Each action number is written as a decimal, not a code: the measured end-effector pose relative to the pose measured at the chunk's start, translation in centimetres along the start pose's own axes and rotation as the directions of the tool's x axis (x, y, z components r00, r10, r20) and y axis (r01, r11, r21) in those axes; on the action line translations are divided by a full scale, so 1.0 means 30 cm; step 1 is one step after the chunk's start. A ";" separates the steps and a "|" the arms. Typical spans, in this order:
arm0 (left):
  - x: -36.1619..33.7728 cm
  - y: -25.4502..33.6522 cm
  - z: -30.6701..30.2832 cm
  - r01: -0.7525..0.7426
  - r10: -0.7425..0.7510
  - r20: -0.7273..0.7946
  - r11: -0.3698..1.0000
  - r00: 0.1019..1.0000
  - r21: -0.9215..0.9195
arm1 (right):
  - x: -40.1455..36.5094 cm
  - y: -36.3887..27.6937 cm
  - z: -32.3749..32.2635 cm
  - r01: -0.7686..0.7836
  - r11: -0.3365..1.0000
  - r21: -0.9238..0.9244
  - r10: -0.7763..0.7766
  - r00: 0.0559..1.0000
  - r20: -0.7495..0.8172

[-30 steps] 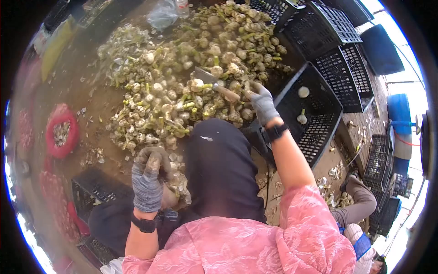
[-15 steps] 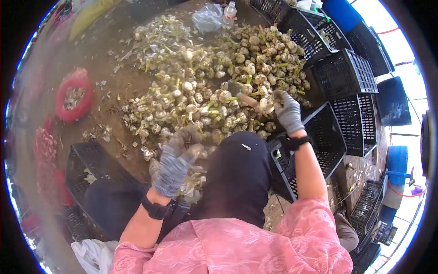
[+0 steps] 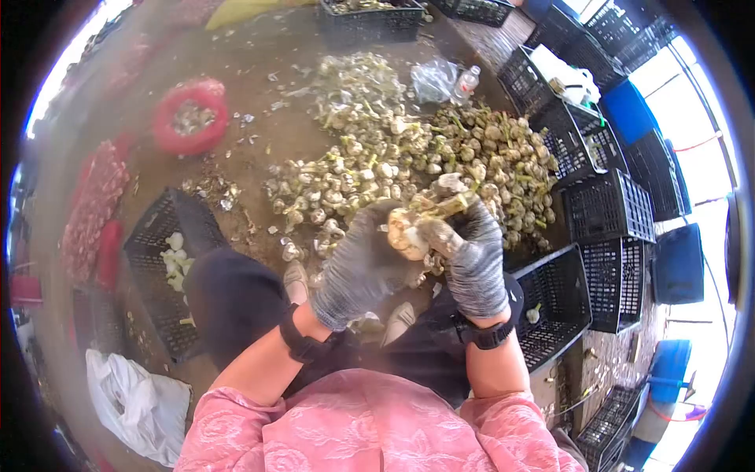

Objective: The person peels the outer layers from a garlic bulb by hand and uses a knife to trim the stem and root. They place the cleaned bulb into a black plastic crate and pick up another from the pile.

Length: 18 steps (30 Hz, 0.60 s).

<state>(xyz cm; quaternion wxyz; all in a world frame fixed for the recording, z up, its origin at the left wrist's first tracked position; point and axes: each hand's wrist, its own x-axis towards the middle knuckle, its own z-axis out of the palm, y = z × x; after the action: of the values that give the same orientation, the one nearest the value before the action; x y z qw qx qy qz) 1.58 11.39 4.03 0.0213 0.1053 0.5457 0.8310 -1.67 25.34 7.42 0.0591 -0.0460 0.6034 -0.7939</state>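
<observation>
A garlic bulb (image 3: 405, 234) with a thick cut stem is held up in front of my lap, above the garlic pile (image 3: 370, 157). My left hand (image 3: 360, 259), in a grey knitted glove, grips the bulb from the left, its fingertips partly hidden behind it. On the other side my right hand (image 3: 476, 256), gloved the same way, is closed around the stem with the thumb against the bulb. The pile of dirty, stemmed bulbs spreads over the ground just beyond both hands.
By my left knee a black crate (image 3: 169, 271) holds a few pale bulbs. Another black crate (image 3: 550, 307) stands at my right with one bulb inside. Stacked crates (image 3: 609, 208) line the right side. A red net ring (image 3: 189, 118), clear bottle (image 3: 465, 85) and white sack (image 3: 138, 405) lie around.
My right hand has come in from the pile's right side toward the middle. My left hand has moved right, and both now meet at a garlic bulb. The view has shifted, showing more of the left crate.
</observation>
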 end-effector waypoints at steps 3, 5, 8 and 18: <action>-0.035 0.033 -0.051 0.042 -0.018 -0.112 0.975 0.994 0.217 | 0.030 0.034 0.068 0.037 0.996 0.083 -0.047 0.991 0.125; -0.044 0.031 -0.086 0.042 -0.091 -0.124 0.937 0.988 -0.348 | 0.041 0.033 0.103 -0.026 0.995 0.095 0.007 0.982 0.190; -0.045 0.057 -0.123 0.019 -0.042 -0.166 0.990 0.985 -0.137 | 0.083 0.035 0.099 -0.070 0.997 -0.028 0.075 0.953 0.295; -0.012 -0.022 -0.206 0.196 -0.203 -0.206 0.979 0.957 -0.058 | 0.170 0.115 0.071 -0.147 0.985 -0.089 0.170 0.915 0.366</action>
<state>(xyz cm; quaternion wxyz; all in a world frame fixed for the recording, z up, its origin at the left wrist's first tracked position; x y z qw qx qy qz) 0.66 6.01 1.02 0.0490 -0.0393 0.5372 0.8411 -6.26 21.62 4.68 0.2353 -0.1485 0.6065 -0.7448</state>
